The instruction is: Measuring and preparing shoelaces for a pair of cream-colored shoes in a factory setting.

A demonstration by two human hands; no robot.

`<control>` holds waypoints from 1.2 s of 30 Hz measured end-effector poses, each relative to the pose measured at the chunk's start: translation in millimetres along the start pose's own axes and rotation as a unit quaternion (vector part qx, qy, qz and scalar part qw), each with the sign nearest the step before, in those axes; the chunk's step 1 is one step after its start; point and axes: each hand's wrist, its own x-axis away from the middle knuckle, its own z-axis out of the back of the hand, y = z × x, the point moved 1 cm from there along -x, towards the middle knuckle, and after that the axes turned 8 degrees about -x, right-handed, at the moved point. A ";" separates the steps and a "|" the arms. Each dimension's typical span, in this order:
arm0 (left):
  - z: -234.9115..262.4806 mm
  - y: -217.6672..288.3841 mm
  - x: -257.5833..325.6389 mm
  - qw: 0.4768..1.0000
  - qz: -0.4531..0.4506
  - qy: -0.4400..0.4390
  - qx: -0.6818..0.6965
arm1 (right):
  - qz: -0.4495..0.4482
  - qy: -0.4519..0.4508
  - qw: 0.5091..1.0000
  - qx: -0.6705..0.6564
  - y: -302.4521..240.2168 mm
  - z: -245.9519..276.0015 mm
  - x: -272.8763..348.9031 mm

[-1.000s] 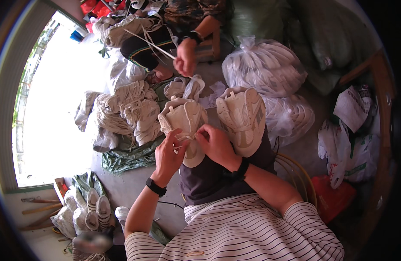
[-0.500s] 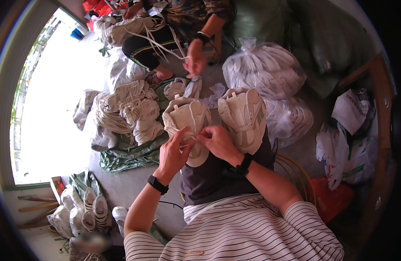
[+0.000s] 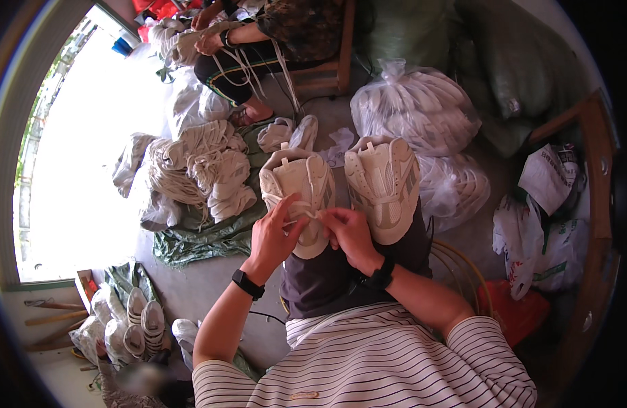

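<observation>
Left shoe (image 3: 302, 181) lies partly beneath the left hand (image 3: 269, 238).

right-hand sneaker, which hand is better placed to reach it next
Likely the right hand: it is nearer the right-hand sneaker, while the left hand is farther off, at the lower left of the left-hand sneaker.

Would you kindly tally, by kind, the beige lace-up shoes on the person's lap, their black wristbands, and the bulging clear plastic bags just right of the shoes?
Beige lace-up shoes: 2
Black wristbands: 2
Bulging clear plastic bags: 2
Total: 6
</observation>
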 end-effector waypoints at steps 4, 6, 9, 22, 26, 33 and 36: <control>-3.3 -1.0 1.4 0.999 -0.021 0.043 0.026 | -0.026 -0.009 1.000 0.008 -3.6 0.2 -4.4; -3.7 -0.1 2.1 0.998 -0.024 0.046 0.026 | -0.039 -0.006 0.999 0.004 -8.3 0.1 -4.4; -5.4 1.7 2.4 0.998 -0.026 0.047 0.021 | -0.061 -0.018 0.998 0.009 -13.6 1.1 -3.0; -7.9 6.2 1.6 0.998 -0.033 0.047 0.022 | -0.158 -0.102 0.932 -0.309 1.6 11.4 -1.9; -9.8 6.1 0.7 0.998 -0.030 0.045 0.021 | -0.163 -0.093 0.938 -0.293 -2.6 8.5 2.3; -11.6 9.0 -2.0 0.998 -0.032 0.044 0.016 | -0.134 -0.021 0.979 -0.153 -12.0 1.1 13.0; -12.8 10.5 -3.0 0.998 -0.029 0.045 0.014 | -0.137 -0.032 0.979 -0.147 -12.8 1.3 10.5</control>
